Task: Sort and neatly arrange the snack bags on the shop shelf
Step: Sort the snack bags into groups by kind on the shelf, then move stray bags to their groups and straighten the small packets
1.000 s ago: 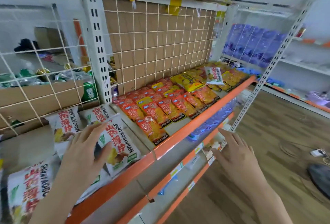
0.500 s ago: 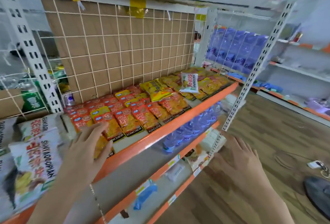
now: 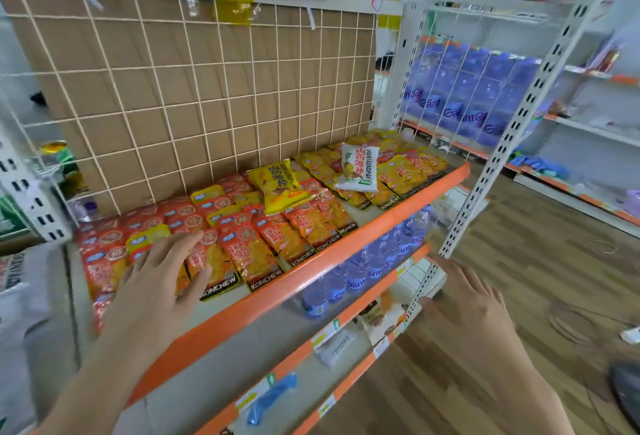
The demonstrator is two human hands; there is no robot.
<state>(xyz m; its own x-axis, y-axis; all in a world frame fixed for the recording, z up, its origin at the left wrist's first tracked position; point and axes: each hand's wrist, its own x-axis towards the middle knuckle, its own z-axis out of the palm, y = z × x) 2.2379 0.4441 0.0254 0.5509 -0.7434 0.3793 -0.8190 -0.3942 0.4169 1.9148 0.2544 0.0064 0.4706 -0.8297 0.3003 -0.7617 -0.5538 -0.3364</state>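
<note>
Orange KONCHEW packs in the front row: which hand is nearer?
Left. The left hand is spread over the orange KONCHEW packs at the row's near end; the right hand hovers off the shelf, lower down, beside the white slotted upright.

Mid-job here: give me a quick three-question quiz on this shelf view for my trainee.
1. True or false: a white snack bag lies on top of the rows near the right end of the shelf.
2. What fills the level just below? A) water bottles B) cans C) cartons
3. Which hand is over the orange KONCHEW bags?
Key: 1 true; 2 A; 3 the left hand.
</note>
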